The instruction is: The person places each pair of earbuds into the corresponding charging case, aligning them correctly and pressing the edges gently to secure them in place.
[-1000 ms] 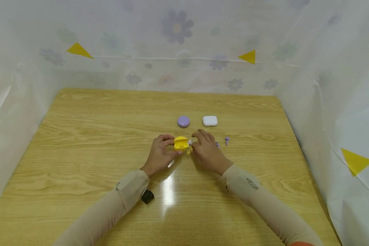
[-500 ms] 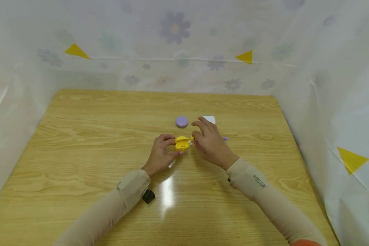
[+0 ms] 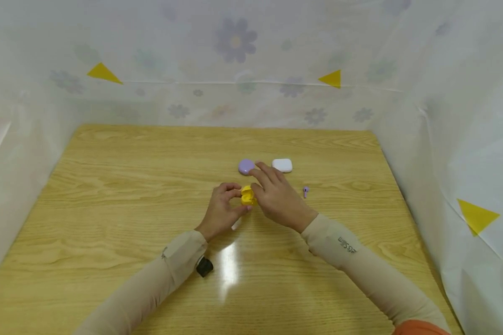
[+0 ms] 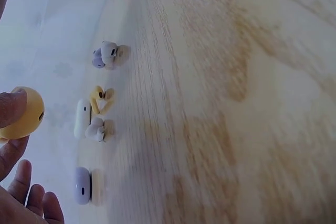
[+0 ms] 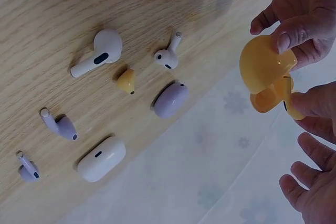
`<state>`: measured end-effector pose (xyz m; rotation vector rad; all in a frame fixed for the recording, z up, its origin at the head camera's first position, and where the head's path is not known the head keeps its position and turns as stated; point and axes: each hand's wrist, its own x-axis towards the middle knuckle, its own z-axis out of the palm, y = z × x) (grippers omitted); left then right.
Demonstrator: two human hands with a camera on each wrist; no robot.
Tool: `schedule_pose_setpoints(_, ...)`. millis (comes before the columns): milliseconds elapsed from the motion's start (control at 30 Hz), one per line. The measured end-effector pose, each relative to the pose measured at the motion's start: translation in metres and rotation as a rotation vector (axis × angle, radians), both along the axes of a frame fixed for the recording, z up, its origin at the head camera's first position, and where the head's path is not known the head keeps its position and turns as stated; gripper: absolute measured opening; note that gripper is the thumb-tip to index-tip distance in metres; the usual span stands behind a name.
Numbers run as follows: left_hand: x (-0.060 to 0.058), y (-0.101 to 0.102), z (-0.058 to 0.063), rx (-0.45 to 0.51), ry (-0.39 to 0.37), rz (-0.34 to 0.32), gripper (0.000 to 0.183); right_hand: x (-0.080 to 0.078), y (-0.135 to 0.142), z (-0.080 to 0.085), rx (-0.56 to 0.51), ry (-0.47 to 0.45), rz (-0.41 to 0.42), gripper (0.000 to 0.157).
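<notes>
My left hand [image 3: 221, 211] grips a yellow earbud charging case [image 3: 247, 195] with its lid up, above the table. The right wrist view shows the thumb on the domed lid of the case [image 5: 262, 64]. My right hand [image 3: 278, 197] pinches a yellow earbud [image 5: 292, 102] by thumb and finger, right at the open mouth of the case. Its other fingers are spread. A second yellow earbud [image 5: 126, 81] lies on the table between two white earbuds, the nearer one [image 5: 107, 51] and the farther one [image 5: 167, 59]. In the head view my right hand hides most of these.
Behind the hands sit a closed purple case [image 3: 246, 166] and a white case [image 3: 282, 165]. Two purple earbuds lie to the right, one [image 5: 65, 127] closer than the other [image 5: 29, 169]. A patterned white sheet [image 3: 234, 102] stands behind the wooden table [image 3: 121, 186].
My right hand has picked a yellow earbud up from the table and brought it left to the open case. My left hand keeps hold of the case, now turned slightly.
</notes>
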<state>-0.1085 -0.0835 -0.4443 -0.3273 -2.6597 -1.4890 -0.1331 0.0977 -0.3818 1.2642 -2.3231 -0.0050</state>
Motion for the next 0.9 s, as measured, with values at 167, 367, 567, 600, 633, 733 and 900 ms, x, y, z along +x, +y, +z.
schedule_pose_setpoints(167,-0.0002,0.001,0.0005,-0.009,0.024,-0.004,0.026,0.0009,-0.0015,0.0007,0.031,0.033,0.005,0.011)
schedule_pose_setpoints(367,-0.0001,0.0029,0.0014,-0.008,0.049,-0.014,0.025,0.0014,-0.0032,-0.0009,0.017,0.035,0.027,0.012)
schedule_pose_setpoints(567,0.0002,0.0033,0.0017,-0.004,0.032,-0.019,0.027,0.0009,-0.0061,-0.0035,-0.028,-0.028,0.072,0.013)
schedule_pose_setpoints(600,0.0,0.0034,0.0015,-0.009,0.039,-0.019,0.027,0.0008,-0.0066,-0.0039,-0.034,-0.038,0.077,0.012)
schedule_pose_setpoints(633,-0.0003,0.0035,0.0013,-0.014,0.05,-0.02,0.027,0.0007,-0.007,-0.0044,-0.039,-0.048,0.08,0.012)
schedule_pose_setpoints(733,-0.0015,0.0038,0.0006,-0.025,0.076,-0.02,0.028,0.0005,-0.0075,-0.0057,-0.043,-0.076,0.08,0.011)
schedule_pose_setpoints(900,-0.0024,0.0037,-0.0003,-0.026,0.092,-0.016,0.027,-0.0005,-0.0075,-0.0063,-0.054,-0.117,0.088,0.013)
